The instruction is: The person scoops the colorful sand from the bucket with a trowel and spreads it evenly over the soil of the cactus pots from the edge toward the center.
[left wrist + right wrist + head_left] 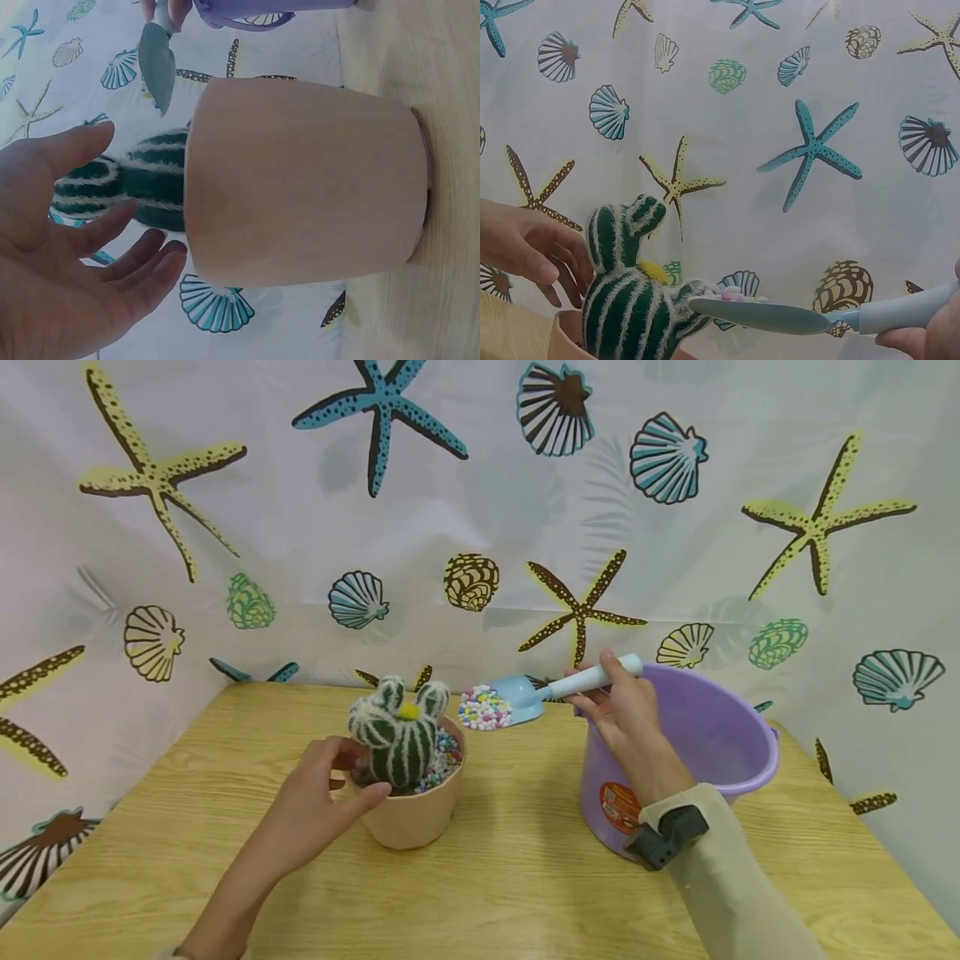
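Observation:
A light-blue toy shovel (525, 695), its blade heaped with pastel pebbles (485, 707), is gripped by its handle in my right hand (624, 706). The blade is held level just right of a knitted cactus (402, 743) with white stripes and a yellow flower. That cactus stands in a peach pot (416, 820), where more coloured pebbles (442, 758) lie along its right side. My left hand (322, 797) curves loosely around the pot's left rim, fingers beside the cactus; the left wrist view shows its palm (75, 247) facing the plant with nothing held.
A purple bucket (765, 768) with a red label stands on the wooden table (510, 893) at the right, behind my right forearm. At the back hangs a white cloth (495, 510) printed with starfish and shells. A black wrist camera (667, 837) sits on the right sleeve.

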A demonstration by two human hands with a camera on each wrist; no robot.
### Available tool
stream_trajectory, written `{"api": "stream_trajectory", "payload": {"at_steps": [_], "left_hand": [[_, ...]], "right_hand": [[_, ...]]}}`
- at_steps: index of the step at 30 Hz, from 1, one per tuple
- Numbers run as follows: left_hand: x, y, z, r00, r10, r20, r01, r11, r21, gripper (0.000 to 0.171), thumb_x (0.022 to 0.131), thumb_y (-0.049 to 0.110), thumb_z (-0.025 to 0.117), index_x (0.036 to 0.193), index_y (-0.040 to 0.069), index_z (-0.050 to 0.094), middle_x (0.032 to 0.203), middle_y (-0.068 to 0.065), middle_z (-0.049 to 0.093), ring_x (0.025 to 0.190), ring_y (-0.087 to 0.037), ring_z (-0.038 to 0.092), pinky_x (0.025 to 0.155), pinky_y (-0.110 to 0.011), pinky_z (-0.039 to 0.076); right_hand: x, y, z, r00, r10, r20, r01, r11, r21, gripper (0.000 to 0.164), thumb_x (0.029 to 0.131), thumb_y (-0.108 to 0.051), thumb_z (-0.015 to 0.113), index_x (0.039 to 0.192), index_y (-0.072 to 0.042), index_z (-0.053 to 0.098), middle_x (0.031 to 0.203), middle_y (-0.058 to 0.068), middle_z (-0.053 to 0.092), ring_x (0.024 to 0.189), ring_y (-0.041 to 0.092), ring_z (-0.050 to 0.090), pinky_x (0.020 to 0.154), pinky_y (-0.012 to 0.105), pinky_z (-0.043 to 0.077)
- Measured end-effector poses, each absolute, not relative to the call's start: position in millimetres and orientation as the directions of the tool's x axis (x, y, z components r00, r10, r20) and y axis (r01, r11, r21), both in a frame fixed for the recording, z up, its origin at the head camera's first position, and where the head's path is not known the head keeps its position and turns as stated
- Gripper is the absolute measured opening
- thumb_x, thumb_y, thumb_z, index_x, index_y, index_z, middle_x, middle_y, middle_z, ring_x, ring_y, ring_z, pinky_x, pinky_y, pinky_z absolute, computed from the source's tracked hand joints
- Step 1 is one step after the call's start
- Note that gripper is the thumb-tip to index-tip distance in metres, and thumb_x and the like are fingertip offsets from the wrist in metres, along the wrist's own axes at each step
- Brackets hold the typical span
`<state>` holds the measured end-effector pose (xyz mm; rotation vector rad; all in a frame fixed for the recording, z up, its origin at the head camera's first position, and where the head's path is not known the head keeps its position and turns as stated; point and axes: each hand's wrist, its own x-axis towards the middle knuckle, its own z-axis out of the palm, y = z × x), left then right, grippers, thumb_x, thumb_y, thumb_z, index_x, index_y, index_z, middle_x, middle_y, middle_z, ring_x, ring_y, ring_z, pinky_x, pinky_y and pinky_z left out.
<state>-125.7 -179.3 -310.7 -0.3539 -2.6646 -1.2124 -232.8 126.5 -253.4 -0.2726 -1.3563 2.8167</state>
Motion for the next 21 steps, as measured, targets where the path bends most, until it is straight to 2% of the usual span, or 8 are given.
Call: {"api": "stream_trajectory", "payload": {"at_steps": [6,12,15,18,20,21], "left_hand": [[-142.7,-188.9,-318.2,-0.968,0.122,0.220,0.249,0.595,0.764,0.072,0.086,0.034,0.070,0.134,-0.005,0.033,0.133,-0.025,0.034,0.120,-0.041,0.040,0.094,-0.055,0.041],[-159.7,-199.2,-324.2,-0.965,0.178,0.191,0.260,0.578,0.774,0.094,0.080,0.036,0.077,0.147,0.001,0.021,0.145,-0.027,0.022,0.131,-0.044,0.027,0.100,-0.064,0.032],[-170.1,-201.5,-328.0,-0.934,0.276,0.228,0.345,0.526,0.777,0.094,0.077,0.028,0.081,0.149,0.009,0.024,0.147,-0.021,0.026,0.134,-0.040,0.029,0.103,-0.063,0.030],[-181.4,-202.3,-330.8,-0.884,0.390,0.260,0.431,0.459,0.777,0.100,0.074,0.023,0.083,0.152,0.020,0.019,0.151,-0.012,0.027,0.137,-0.034,0.030,0.107,-0.059,0.030],[-187.8,-202.9,-332.6,-0.850,0.452,0.270,0.465,0.404,0.788,0.101,0.072,0.019,0.084,0.151,0.022,0.021,0.150,-0.008,0.031,0.136,-0.031,0.033,0.108,-0.056,0.030],[-189.2,-203.4,-333.8,-0.844,0.467,0.263,0.469,0.406,0.784,0.102,0.072,0.021,0.085,0.151,0.022,0.020,0.150,-0.009,0.029,0.137,-0.031,0.031,0.108,-0.057,0.029]], "right_hand": [[-232.5,124.9,-253.5,-0.985,0.076,-0.157,0.075,-0.629,-0.774,0.040,0.102,-0.019,0.040,0.140,-0.008,0.030,0.113,0.016,0.045,0.130,0.038,0.045,0.105,0.048,0.038],[-233.8,121.1,-252.5,-0.985,0.068,-0.158,0.082,-0.621,-0.779,0.038,0.102,-0.018,0.040,0.137,-0.007,0.032,0.112,0.016,0.046,0.130,0.038,0.045,0.106,0.047,0.037],[-234.3,119.8,-252.1,-0.985,0.062,-0.161,0.088,-0.619,-0.780,0.038,0.102,-0.019,0.040,0.137,-0.007,0.031,0.112,0.015,0.046,0.131,0.038,0.045,0.106,0.047,0.037],[-234.9,119.4,-251.7,-0.985,0.060,-0.163,0.092,-0.619,-0.780,0.036,0.102,-0.019,0.040,0.135,-0.007,0.031,0.112,0.014,0.046,0.131,0.038,0.044,0.107,0.047,0.036],[-235.7,119.3,-251.7,-0.985,0.061,-0.164,0.092,-0.618,-0.780,0.035,0.102,-0.019,0.041,0.134,-0.007,0.032,0.115,0.015,0.046,0.131,0.039,0.044,0.107,0.047,0.036],[-236.0,119.3,-251.7,-0.984,0.062,-0.166,0.093,-0.614,-0.784,0.035,0.102,-0.019,0.041,0.134,-0.007,0.032,0.117,0.015,0.046,0.131,0.039,0.044,0.106,0.047,0.036]]}}
